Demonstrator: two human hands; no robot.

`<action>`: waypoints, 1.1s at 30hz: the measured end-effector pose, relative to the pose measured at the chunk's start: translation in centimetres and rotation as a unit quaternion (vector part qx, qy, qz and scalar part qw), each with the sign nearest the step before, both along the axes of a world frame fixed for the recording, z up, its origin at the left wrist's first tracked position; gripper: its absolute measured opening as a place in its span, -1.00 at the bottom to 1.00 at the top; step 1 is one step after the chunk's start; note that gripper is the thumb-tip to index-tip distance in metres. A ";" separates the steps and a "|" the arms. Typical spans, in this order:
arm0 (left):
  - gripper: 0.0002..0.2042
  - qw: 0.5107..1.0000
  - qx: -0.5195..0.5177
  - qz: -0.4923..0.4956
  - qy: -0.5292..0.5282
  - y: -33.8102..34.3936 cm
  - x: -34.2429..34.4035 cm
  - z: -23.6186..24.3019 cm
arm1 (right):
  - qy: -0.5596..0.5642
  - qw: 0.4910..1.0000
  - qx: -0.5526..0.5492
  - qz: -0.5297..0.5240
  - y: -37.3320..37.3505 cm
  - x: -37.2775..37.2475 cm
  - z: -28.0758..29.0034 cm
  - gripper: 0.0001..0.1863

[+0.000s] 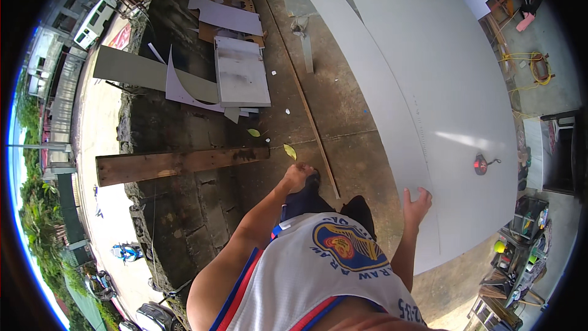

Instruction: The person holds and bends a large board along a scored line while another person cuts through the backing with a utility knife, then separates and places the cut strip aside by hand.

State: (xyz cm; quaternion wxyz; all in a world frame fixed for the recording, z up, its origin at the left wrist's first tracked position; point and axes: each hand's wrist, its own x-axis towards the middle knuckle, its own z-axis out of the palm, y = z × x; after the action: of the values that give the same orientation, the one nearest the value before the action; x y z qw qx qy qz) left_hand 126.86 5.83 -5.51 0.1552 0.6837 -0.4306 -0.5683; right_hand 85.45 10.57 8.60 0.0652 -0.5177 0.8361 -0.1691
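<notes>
My right hand (418, 205) is at the near left edge of a large white sheet (453, 208), thumb and fingers spread, with nothing in it. Lines and small marks run along the sheet. A red tape measure (480, 164) lies on it, to the right of that hand. My left hand (299, 176) hangs low beside my dark-clothed leg, and its fingers are too small and partly hidden to read. On the floor just ahead of it lies a yellow-green leaf (290, 152).
A long thin wood strip (300, 86) lies along the floor. Left of it, a thick plank (177, 165) and white board offcuts (242, 73) rest by a low block wall. A coiled yellow cord (540, 68) and a cluttered bench (520, 251) are at the right.
</notes>
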 end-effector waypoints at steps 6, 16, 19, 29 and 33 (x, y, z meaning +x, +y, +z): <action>-0.61 0.993 -0.029 0.116 0.026 -7.6 4.0 1.7 | -0.008 0.999 0.040 -0.019 -9.0 -2.8 -2.3 -0.23; -0.42 0.957 -0.021 0.196 0.214 -30.1 -4.1 10.3 | -0.586 0.741 0.258 -0.201 -7.8 2.5 -2.3 -0.36; -0.14 0.929 0.072 0.231 0.279 -38.1 -5.5 9.8 | -0.768 0.561 0.208 -0.229 -5.1 5.3 -0.4 -0.08; -0.27 0.933 0.106 0.205 0.277 -49.3 -7.9 10.5 | -0.752 0.441 -0.127 -0.473 -8.1 9.9 -5.2 -0.38; -0.32 0.957 0.094 0.167 0.219 -50.5 -6.5 11.6 | -0.748 0.417 -0.151 -0.493 -12.8 10.6 -5.8 -0.41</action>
State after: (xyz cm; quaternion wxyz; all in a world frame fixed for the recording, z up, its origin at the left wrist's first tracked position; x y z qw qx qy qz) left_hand 120.34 -44.69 6.13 0.2735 0.6164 -0.2105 -0.7078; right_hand 96.06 -2.20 2.77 0.4913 0.3136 0.5295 -0.6164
